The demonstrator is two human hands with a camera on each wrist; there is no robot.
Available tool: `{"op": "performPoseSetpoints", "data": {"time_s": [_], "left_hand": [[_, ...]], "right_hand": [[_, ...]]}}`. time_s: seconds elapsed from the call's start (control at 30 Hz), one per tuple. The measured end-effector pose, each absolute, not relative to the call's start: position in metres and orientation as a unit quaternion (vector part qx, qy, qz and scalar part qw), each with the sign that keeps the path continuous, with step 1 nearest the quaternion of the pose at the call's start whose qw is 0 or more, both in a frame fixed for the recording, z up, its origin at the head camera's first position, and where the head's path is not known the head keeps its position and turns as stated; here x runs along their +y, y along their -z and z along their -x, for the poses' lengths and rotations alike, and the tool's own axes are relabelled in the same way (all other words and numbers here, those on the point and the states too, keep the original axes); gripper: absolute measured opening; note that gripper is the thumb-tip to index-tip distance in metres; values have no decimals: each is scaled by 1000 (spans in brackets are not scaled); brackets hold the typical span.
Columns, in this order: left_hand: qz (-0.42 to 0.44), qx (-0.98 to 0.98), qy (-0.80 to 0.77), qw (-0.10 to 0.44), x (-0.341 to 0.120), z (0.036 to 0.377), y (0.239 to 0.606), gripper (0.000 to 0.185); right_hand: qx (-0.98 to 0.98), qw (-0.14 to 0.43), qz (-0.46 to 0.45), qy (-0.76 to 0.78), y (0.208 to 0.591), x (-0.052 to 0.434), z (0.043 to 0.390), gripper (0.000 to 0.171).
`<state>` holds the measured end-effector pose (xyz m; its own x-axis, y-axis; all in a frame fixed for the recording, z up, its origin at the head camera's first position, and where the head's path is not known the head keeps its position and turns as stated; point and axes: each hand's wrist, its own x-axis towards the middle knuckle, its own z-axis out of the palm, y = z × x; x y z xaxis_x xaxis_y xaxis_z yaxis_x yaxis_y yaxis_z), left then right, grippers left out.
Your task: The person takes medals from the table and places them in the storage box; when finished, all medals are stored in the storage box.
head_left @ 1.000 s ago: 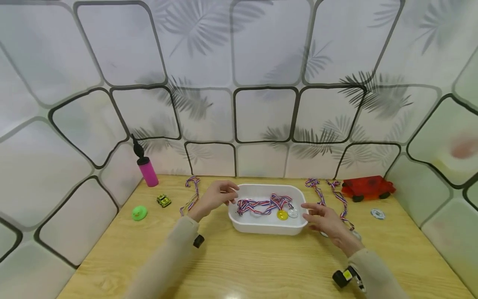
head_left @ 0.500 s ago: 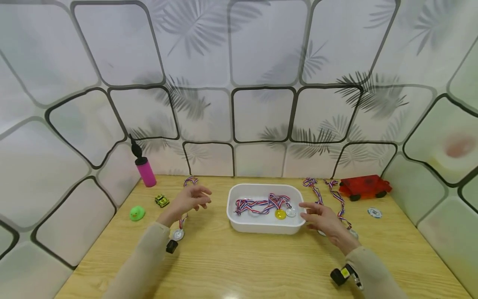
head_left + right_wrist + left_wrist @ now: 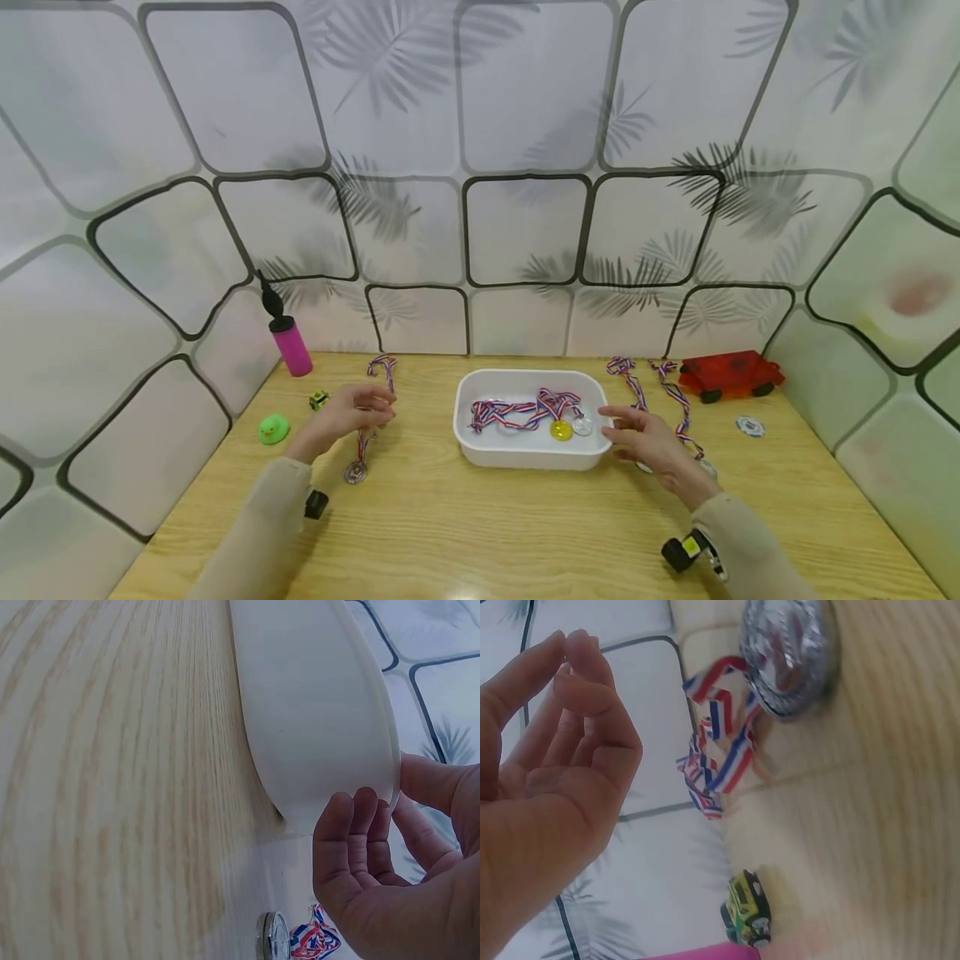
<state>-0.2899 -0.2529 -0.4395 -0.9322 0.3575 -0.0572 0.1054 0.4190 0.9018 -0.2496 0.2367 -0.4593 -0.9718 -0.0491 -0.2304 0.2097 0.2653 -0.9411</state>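
In the head view my right hand pinches the right rim of a white plastic tray; the right wrist view has its thumb over the rim and the fingers curled against the outer wall. Inside the tray lie a gold medal and a silver medal with tangled red, white and blue ribbons. My left hand hovers above the ribbon of another silver medal, fingers loosely bent and holding nothing. In the left wrist view that medal is apart from the fingers.
Left on the table are a green rubber duck, a small yellow toy car and a pink hand pump. To the right lie two ribboned medals, their ribbons stretching back, a red toy vehicle and a poker chip.
My left hand has moved from the tray's left end leftward to above the silver medal's ribbon. The right hand stays at the tray's right rim.
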Motion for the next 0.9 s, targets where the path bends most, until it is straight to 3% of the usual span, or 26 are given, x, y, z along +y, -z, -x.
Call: {"op": "performPoseSetpoints", "data": {"time_s": [0.63, 0.9], "left_hand": [[-157, 850, -466, 191, -286, 268, 448, 38], [-205, 864, -424, 180, -296, 262, 451, 30]], "right_hand": [[787, 107, -45, 606, 459, 235, 248, 47], [789, 103, -53, 604, 457, 236, 248, 47]]}}
